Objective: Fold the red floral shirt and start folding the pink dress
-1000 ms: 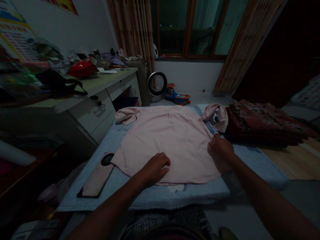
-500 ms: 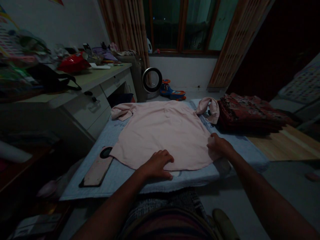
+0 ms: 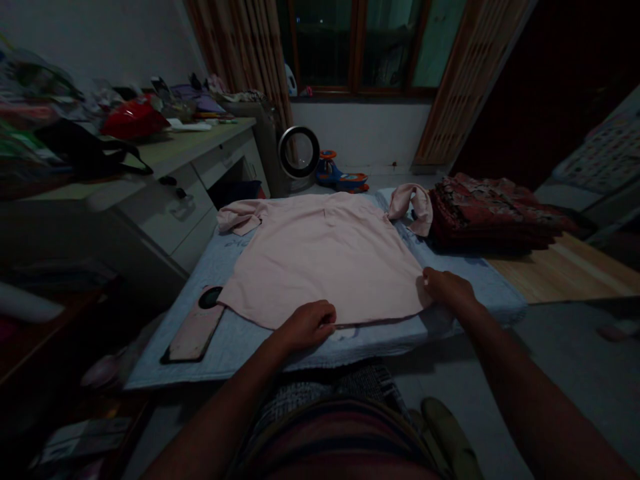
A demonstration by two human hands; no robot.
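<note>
A pale pink shirt [image 3: 330,260] lies spread flat on a light blue cloth [image 3: 240,350], its hem towards me and its sleeves bunched at the far corners. My left hand [image 3: 311,325] is closed on the middle of the hem, thumb and fingers pinching the edge. At the right end of the hem, my right hand [image 3: 447,288] grips the corner of the shirt with its fingers closed. A phone [image 3: 194,327] in a pinkish case lies on the cloth by the shirt's left corner.
Folded dark red patterned fabric [image 3: 495,213] is stacked at the right, beside a wooden board [image 3: 565,270]. A cluttered desk [image 3: 185,157] with drawers stands at the left. Beyond the cloth are a round-framed fan [image 3: 299,152] and a blue and orange ride-on toy [image 3: 340,175].
My left hand has gone from open to pinching the hem. The right hand keeps hold of the corner, and the hem there now looks straighter. The whole view has shifted slightly.
</note>
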